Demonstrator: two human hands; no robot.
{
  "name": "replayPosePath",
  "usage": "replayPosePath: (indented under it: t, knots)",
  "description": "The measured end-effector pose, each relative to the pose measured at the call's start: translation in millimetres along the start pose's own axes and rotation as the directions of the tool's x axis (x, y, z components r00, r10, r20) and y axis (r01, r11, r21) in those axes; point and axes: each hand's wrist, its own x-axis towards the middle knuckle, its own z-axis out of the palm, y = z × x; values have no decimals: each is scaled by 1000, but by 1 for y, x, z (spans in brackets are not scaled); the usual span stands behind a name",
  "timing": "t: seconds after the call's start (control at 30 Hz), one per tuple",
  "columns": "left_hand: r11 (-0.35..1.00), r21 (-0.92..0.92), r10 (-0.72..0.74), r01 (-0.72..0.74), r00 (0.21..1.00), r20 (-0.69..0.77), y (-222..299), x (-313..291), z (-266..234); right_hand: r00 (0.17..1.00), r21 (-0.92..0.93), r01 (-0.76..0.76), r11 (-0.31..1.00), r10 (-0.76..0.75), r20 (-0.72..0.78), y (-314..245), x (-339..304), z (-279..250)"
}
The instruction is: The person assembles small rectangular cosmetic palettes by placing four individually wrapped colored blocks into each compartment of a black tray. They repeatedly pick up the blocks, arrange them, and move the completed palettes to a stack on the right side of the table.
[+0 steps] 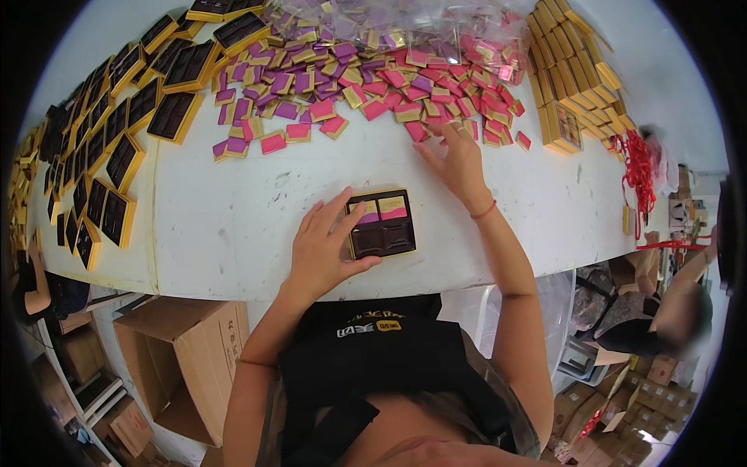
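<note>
A long white desk (233, 210) runs across your view, crowded along its far edge and bare in the middle. Before you, near the desk's front edge, lies a small dark tray (381, 223) with a gold rim. Its two upper compartments hold a purple square and a pink one; the two lower ones show dark.

Your left hand (327, 249) rests open on the desk, fingers spread, with fingertips and thumb touching the tray's left edge. Your right hand (455, 159) reaches farther out, also open, palm down, its fingertips at the near edge of a heap of wrapped squares (373, 86). A thin red band circles that wrist.

The heap spreads across the far middle of the desk: flat squares in pink and purple, each with a gold strip, purple mostly to the left and pink to the right. Behind them lies a clear plastic bag (405, 23) with more of the same.

To your left, rows of empty trays (117, 148), dark with gold rims, overlap along the desk's curve. To your right stand gold boxes (576, 78) stacked in rows, with a tangle of red ribbon (638, 171) beside them.

Below the desk on the left sits an open cardboard box (187, 358). On the right another person (661, 311) sits low among small cartons.
</note>
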Motion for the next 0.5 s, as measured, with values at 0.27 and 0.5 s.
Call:
replayPosePath:
  t: [0.27,0.5]
  knots:
    - [997,-66,-28,28,1000,6,-2,0,2,993,197,-103,975,89,79,10,8,10]
    - [991,-121,-50,53,998,25,-4,-4,1,927,678,-264,686,-14,374,-65,-43,-22]
